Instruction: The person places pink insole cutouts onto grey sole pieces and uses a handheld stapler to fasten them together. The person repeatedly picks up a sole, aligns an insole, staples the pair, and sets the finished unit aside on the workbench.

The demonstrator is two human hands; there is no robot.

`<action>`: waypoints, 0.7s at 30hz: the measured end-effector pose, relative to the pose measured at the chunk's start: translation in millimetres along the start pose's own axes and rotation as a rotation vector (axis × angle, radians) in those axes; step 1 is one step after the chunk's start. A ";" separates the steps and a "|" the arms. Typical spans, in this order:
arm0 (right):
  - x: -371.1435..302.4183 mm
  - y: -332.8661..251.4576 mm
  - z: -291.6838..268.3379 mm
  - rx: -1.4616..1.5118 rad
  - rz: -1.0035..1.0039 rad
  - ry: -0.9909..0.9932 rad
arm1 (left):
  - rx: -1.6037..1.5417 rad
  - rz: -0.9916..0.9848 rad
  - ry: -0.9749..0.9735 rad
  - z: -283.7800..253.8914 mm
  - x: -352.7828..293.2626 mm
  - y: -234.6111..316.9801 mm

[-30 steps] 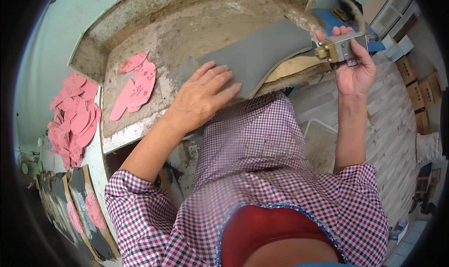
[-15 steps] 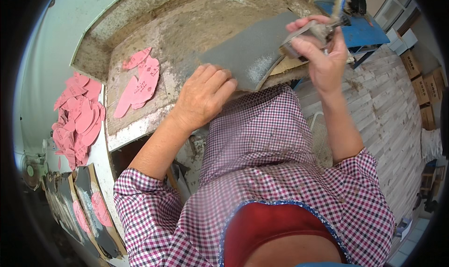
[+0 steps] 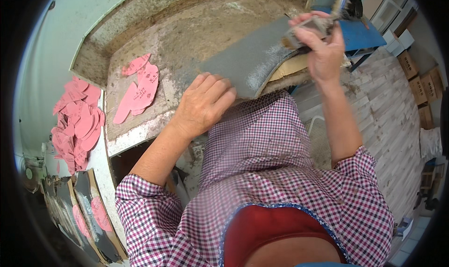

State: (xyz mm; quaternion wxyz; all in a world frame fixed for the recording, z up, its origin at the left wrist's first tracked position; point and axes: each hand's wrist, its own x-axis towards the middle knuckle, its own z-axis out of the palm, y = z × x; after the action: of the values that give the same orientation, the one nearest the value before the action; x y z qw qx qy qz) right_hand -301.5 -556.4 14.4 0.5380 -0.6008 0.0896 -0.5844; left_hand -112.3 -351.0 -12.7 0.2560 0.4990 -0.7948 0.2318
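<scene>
A grey curved sheet [image 3: 245, 56] lies on the worn workbench [image 3: 182, 38], a whitish scuffed-looking patch along its near right edge. At its near left end, my left hand [image 3: 206, 101] presses down with curled fingers and grips the edge. My right hand [image 3: 322, 52] is wrapped round a metallic, boxy hand tool [image 3: 311, 31] at the sheet's right end. A hose or cord seems to rise from this tool; motion blurs it, and I cannot make out its exact kind. Under the sheet's right edge shows a tan, cardboard-like layer [image 3: 290, 68].
Several pink cut pieces [image 3: 145, 87] lie left on the bench. A larger pink pile [image 3: 77, 122] sits on a white surface beyond. Grey strips with pink patches [image 3: 89, 211] stand lower left. A raised wall [image 3: 112, 33] rims the bench. Right are a blue table [image 3: 360, 35] and cartons [image 3: 428, 87].
My right hand and the tool have shifted slightly up along the sheet's edge. The whitish patch now reaches further toward the right end. My left hand stays nearly in place.
</scene>
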 end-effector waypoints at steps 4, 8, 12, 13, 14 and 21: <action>-16.3 -7.6 56.9 0.148 0.046 -0.113 | 0.008 0.008 -0.027 -3.6 1.9 2.0; 0.7 1.1 54.2 -0.054 -0.020 -0.168 | 0.045 0.013 -0.048 -1.5 -0.1 5.4; 34.6 25.7 8.4 -0.120 -0.032 -0.020 | 0.026 0.013 -0.024 1.3 2.2 5.2; 38.2 29.9 -2.9 -0.121 -0.049 0.014 | 0.021 0.011 -0.014 2.5 1.7 5.3; 37.4 31.5 -13.8 -0.076 -0.055 0.047 | 0.016 0.010 -0.005 3.7 1.2 5.1; 11.4 17.1 -42.0 0.349 0.049 0.189 | 0.000 -0.178 0.065 7.5 -6.1 -7.1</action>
State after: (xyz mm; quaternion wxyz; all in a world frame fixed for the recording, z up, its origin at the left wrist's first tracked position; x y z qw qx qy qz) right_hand -322.7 -594.5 -2.6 0.6371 -0.4386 0.0518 -0.6317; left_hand -104.8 -354.4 -21.5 0.3013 0.5599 -0.7386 0.2241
